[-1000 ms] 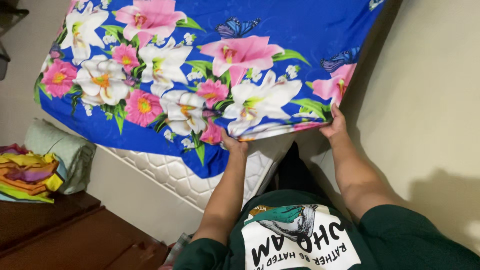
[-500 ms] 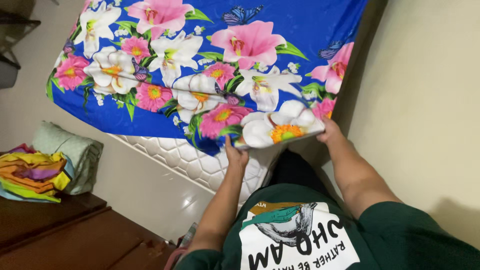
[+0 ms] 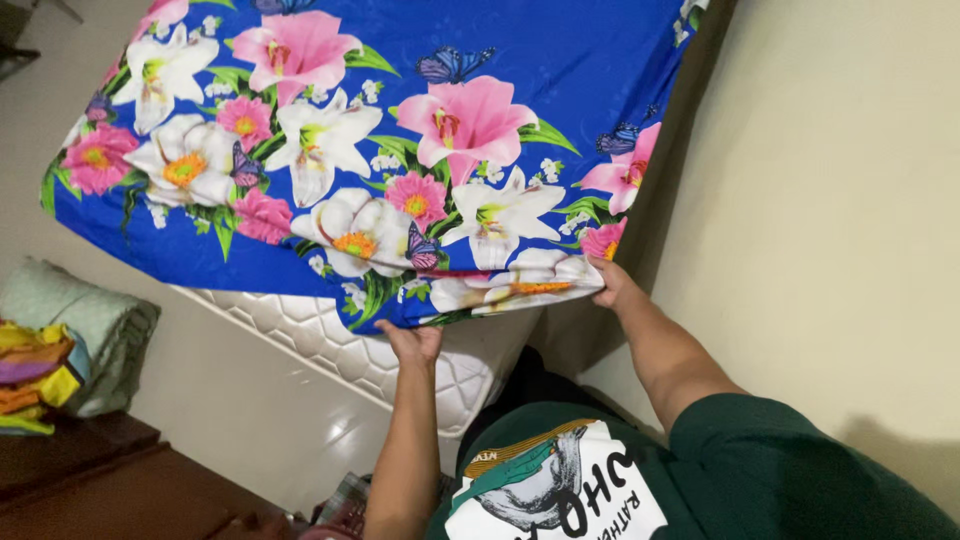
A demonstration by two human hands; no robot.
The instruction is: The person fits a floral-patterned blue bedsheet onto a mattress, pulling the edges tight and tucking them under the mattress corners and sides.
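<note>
A: Sheet? 
B: Blue floral sheet (image 3: 400, 130) covers the mattress (image 3: 340, 345), its corner hem hanging at 6 o'clock of the bed. 
A: Grips? 
B: I see left hand (image 3: 415, 343) closed on the hem from below, right hand (image 3: 612, 284) pinching the corner edge at 3 o'clock of it, beside the wall (image 3: 840, 200). 
A: Around? 
B: Folded cloths (image 3: 35, 375) at 9 o'clock, well apart.

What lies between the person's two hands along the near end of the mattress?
In the head view, the folded hem of the blue floral sheet spans from the left hand to the right hand, with the white quilted mattress showing just beneath it.
</note>
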